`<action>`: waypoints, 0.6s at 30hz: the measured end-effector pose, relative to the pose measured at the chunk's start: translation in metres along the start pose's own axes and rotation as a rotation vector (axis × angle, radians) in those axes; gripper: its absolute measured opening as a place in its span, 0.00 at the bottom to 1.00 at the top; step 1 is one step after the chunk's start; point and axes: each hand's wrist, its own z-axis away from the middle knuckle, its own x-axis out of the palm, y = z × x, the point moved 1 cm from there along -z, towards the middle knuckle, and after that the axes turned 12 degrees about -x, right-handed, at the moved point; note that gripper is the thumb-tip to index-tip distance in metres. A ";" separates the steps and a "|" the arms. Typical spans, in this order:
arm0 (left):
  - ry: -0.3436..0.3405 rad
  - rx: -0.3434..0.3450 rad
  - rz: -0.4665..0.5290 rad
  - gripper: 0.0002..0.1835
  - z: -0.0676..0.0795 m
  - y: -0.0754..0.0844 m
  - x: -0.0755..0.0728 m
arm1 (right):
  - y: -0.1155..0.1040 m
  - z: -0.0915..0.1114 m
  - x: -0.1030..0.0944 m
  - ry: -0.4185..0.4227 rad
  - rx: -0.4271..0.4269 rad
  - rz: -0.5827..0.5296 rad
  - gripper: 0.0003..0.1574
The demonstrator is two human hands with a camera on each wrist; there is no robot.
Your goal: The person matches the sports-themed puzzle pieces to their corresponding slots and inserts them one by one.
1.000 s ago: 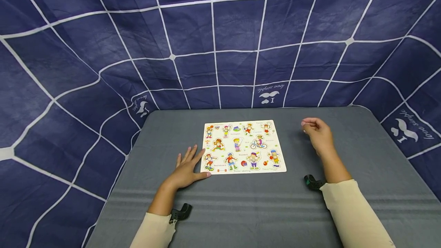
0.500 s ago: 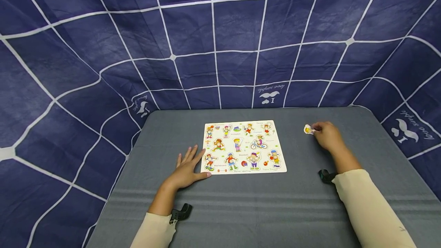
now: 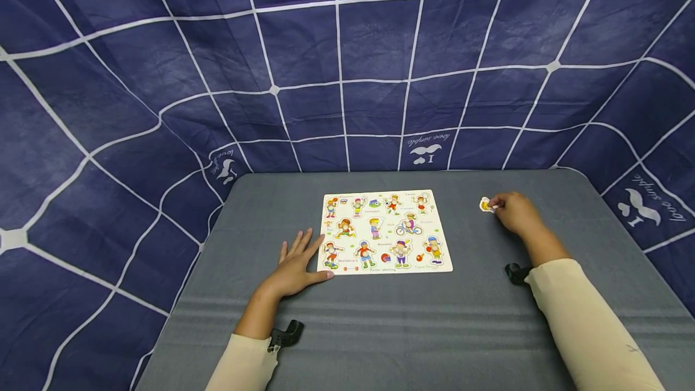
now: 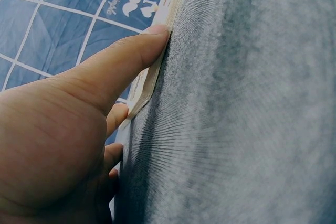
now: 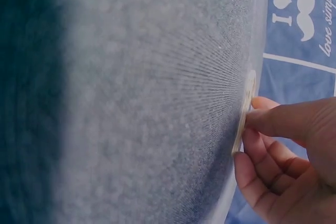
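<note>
A cream wooden peg-style puzzle board with printed sport figures lies flat on the grey table. My left hand rests spread at its near left corner; the thumb touches the board's edge in the left wrist view. To the right of the board, my right hand pinches a small flat puzzle piece with a white border and a yellow print. In the right wrist view the piece appears edge-on against the cloth, between thumb and fingers. Part of it is hidden by the fingertips.
A grey cloth covers the tabletop. Blue fabric with white lines hangs behind the table and along both sides. A black wrist camera sits on the left wrist, another on the right.
My right hand has turned and shifted right and lower, and the puzzle piece has come into view at its fingertips. Over the last half second it barely moves. My left hand stays put.
</note>
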 end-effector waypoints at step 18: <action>-0.004 -0.003 -0.010 0.53 0.000 0.002 -0.001 | -0.023 0.009 0.009 0.265 -0.029 -0.030 0.05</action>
